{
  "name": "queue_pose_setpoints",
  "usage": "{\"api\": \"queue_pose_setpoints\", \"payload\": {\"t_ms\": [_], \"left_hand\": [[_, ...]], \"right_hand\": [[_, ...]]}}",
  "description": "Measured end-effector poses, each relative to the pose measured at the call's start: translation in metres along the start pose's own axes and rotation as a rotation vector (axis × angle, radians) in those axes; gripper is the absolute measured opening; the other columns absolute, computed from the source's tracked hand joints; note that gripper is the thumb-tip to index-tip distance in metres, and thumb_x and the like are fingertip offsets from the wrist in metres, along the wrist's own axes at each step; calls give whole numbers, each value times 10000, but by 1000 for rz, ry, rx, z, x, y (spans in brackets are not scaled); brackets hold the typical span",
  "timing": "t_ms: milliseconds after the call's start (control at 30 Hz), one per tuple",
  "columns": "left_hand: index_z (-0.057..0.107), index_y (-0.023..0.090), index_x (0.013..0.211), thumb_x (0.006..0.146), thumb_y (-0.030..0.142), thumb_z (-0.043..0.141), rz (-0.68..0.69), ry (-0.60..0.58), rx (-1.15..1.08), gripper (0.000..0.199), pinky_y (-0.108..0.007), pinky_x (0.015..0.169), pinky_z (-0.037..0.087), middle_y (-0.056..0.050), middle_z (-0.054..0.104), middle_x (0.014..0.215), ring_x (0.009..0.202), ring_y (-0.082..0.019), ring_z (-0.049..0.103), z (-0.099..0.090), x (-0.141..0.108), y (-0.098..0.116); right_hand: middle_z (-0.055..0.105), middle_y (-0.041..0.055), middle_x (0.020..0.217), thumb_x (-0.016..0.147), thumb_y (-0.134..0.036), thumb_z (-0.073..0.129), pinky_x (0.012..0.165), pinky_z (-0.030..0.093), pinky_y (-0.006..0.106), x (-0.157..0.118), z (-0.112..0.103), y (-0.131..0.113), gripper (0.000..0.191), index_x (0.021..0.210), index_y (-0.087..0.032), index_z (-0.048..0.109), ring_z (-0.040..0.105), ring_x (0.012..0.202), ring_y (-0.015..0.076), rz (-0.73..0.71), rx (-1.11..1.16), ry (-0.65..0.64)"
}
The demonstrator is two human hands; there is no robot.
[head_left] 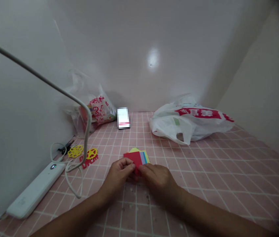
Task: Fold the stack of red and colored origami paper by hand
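A small fanned stack of coloured paper sheets is held between my two hands, above the pink tiled surface. Red is on top, with lilac, blue and yellow edges showing to the right and behind. My left hand pinches the red sheet's lower left, thumb on top. At the lower right of the stack, my right hand has its fingers closed on the sheets; its fingertips are partly hidden. The hands nearly touch each other at the bottom edge.
Left lie a white power strip, a looping white cable, yellow gear-shaped pieces and a red cut-out piece. At the back are a printed clear bag, a lit phone and a white plastic bag. Walls enclose the surface.
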State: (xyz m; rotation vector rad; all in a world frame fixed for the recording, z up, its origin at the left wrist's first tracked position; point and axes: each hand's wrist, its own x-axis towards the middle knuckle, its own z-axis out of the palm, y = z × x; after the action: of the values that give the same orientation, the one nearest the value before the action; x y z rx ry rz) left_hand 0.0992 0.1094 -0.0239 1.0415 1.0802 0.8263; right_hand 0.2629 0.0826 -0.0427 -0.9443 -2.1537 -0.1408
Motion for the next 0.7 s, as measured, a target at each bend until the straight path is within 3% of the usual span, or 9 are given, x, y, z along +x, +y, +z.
{"api": "queue_pose_setpoints", "payload": {"t_ms": [267,700], "left_hand": [[556,153,691,675,369,720,21,3,-49,271,-227,526,509,18,640,545,483,-109,590,1,-1,-3],[571,148,691,716,373,677,20,20,2,250,-241,554,527,12,645,568,513,-118,612,0,-2,-1]], "right_hand": [[650,58,625,1010,-159,339,476,402,279,2,-4,0,323,886,-123,635,598,530,158,-88,-94,63],[674,68,666,994,-112,338,468,395,287,1,-3,0,294,949,-104,628,609,542,163,-102,-109,88]]}}
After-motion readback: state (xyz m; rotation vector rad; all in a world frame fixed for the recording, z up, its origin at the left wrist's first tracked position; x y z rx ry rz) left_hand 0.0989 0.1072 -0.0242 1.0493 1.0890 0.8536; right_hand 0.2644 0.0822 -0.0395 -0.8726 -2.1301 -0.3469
